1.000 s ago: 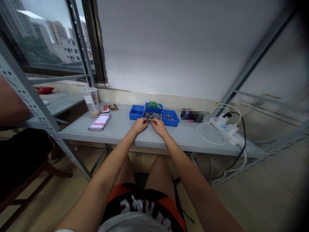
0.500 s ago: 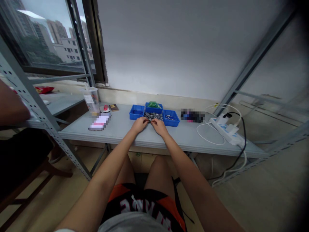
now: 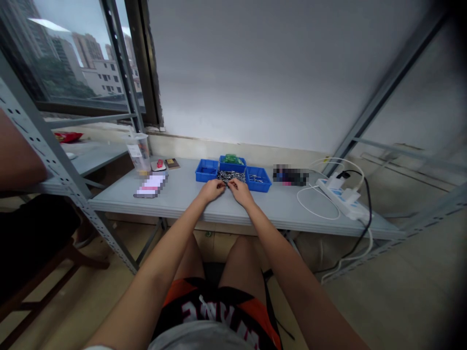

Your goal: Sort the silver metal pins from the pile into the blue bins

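Note:
Both hands are close together at the front of a heap of small, shiny, screw-like metal pieces [image 3: 232,175]. My left hand [image 3: 212,191] is closed in a pinch at the heap's near left side. Fingers also pinched, my right hand [image 3: 240,191] sits just right of it. Whatever is between the fingertips is too small to name. Around the heap stand a left blue bin [image 3: 204,177] with dark blue contents, a back blue bin [image 3: 233,166] with green packets [image 3: 232,159], and a right blue bin [image 3: 260,186] with a few thin metal pieces.
On the grey table [image 3: 182,194] a phone [image 3: 151,184] and a plastic cup [image 3: 138,151] are at left. To the right lie a blurred dark object [image 3: 291,175] and a white power strip [image 3: 341,197] with cables. Another person's arm [image 3: 20,155] shows at far left.
My left hand has shifted very slightly down and its fingers have moved a little. My right hand stays almost in place. The bins have not moved.

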A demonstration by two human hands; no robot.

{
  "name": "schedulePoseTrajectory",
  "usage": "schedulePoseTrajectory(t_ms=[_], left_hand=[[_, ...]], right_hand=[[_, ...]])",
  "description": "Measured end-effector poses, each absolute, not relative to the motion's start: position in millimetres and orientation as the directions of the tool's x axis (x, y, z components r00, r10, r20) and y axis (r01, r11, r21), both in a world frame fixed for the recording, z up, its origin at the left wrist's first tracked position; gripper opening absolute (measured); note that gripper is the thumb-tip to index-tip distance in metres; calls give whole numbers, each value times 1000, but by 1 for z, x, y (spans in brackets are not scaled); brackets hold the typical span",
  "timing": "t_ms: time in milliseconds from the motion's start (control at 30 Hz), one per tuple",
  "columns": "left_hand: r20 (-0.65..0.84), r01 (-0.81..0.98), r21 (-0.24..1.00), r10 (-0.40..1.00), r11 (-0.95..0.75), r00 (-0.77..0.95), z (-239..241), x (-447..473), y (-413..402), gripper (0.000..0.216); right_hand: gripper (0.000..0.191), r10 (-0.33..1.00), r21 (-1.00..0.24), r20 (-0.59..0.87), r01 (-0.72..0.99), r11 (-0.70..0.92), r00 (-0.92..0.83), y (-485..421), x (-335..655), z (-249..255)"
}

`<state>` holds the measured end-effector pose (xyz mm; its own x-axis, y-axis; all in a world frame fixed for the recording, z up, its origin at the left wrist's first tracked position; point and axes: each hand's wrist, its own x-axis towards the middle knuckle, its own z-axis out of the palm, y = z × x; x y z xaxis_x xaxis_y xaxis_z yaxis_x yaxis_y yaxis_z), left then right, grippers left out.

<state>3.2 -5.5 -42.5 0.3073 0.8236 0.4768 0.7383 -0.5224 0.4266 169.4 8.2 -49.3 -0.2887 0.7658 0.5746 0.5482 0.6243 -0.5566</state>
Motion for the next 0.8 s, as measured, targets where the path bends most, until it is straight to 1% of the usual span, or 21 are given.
schedulePoseTrajectory(t_ms=[167, 300, 467, 633, 700, 767, 800], left_hand=[[507, 721, 419, 801, -552, 319, -43, 3, -5, 21], [583, 708, 428, 770, -562, 259, -43, 3, -3, 19], [637, 682, 445, 740, -581, 215, -43, 4, -3, 17], [672, 689, 405, 707, -601, 221, -41, 7, -7, 16], [710, 726, 376, 682, -576, 173, -36, 4, -6, 16], [749, 781, 367, 658, -505, 73, -27, -5, -1, 17], [758, 804, 390, 652, -448, -5, -22, -11, 2, 18]], right_hand=[[17, 775, -577, 573, 540, 613, -266, 5, 169, -46], [17, 787, -598, 572, 540, 593, -231, 6, 169, -47], [14, 806, -580, 518, 575, 577, -286, 8, 170, -49], [15, 810, -585, 516, 576, 572, -279, 8, 170, -50], [15, 810, -586, 523, 577, 568, -267, 8, 170, -50], [14, 810, -583, 524, 583, 567, -263, 9, 170, -51], [14, 810, -579, 522, 587, 567, -267, 9, 170, -51]])
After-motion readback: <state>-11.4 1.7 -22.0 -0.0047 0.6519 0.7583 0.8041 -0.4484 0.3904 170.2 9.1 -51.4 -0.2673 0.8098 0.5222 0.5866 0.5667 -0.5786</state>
